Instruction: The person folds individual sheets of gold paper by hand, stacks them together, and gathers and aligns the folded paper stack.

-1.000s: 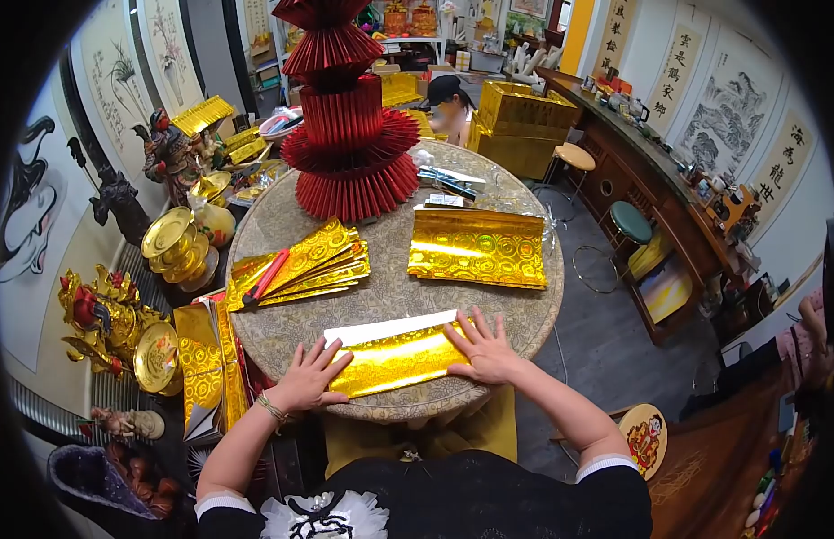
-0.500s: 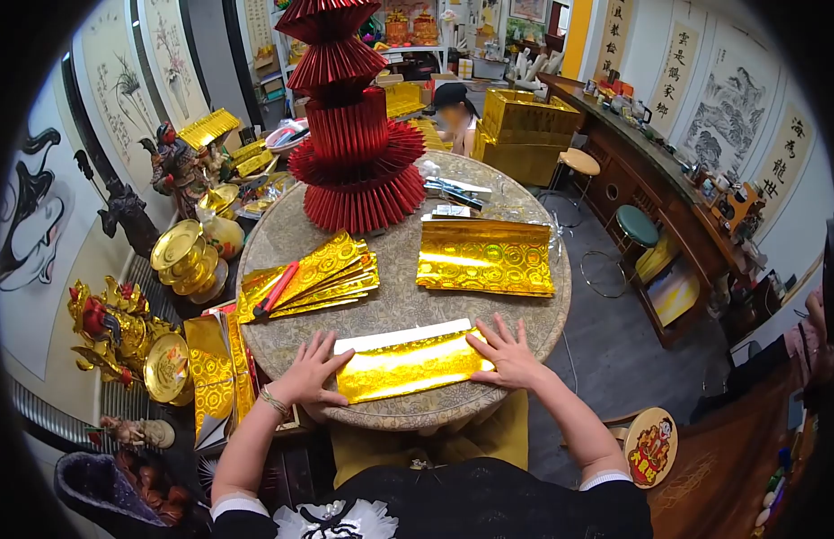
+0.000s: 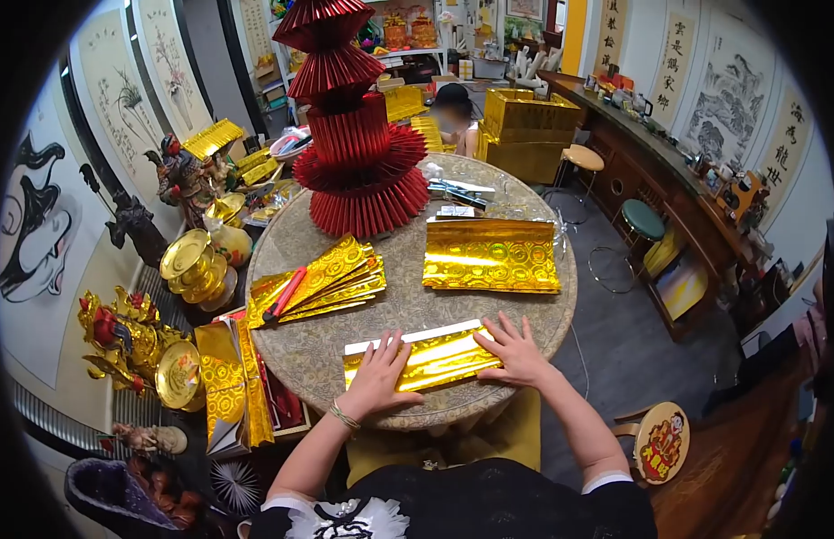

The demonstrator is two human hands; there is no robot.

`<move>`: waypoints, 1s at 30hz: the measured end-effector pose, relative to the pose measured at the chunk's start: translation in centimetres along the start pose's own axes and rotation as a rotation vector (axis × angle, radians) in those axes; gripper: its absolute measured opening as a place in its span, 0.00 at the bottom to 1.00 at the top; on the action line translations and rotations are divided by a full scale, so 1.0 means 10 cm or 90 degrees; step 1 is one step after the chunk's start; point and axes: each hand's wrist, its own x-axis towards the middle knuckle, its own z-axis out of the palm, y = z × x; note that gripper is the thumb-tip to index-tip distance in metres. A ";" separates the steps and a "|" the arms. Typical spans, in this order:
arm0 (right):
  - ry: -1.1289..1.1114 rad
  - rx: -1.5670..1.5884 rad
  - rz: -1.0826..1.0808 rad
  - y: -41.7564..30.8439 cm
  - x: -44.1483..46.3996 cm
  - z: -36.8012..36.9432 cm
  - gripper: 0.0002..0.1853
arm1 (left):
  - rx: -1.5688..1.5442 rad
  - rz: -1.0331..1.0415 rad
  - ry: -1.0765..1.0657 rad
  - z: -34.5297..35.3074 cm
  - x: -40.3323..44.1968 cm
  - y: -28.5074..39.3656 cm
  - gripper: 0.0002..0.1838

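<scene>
A strip of shiny gold foil paper (image 3: 445,356), white along its far edge, lies at the near edge of the round table. My left hand (image 3: 381,374) rests flat on its left part, fingers stretched forward. On the right end lies my right hand (image 3: 516,356), its fingers spread. Beyond my left hand a fanned pile of gold foil papers (image 3: 354,280) carries a red and black tool (image 3: 286,294) that looks like a cutter knife. Farther right sits a stack of patterned gold foil sheets (image 3: 490,257).
A tall pleated red paper tower (image 3: 367,180) stands at the back of the round table (image 3: 408,260). Gold statues (image 3: 120,337) and folded gold paper (image 3: 224,382) crowd the left side. Stools (image 3: 641,218) and a long wooden counter (image 3: 650,171) are at right. Another person (image 3: 454,117) sits behind the table.
My left hand has slid rightward from the paper's left end onto its surface. The foil paper now shows lengthwise bends. My right hand stays at the right end; the whole view has shifted slightly.
</scene>
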 end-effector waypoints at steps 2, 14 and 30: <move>0.005 0.004 -0.010 -0.01 0.01 -0.04 0.44 | -0.095 -0.005 -0.011 0.11 0.01 -0.05 0.55; 0.055 0.117 -0.177 -0.63 0.26 0.16 0.21 | -0.096 -0.009 -0.024 0.09 -0.02 -0.04 0.46; 0.100 0.147 -0.131 -0.71 0.18 0.16 0.19 | -0.032 0.092 0.067 0.12 -0.20 -0.04 0.25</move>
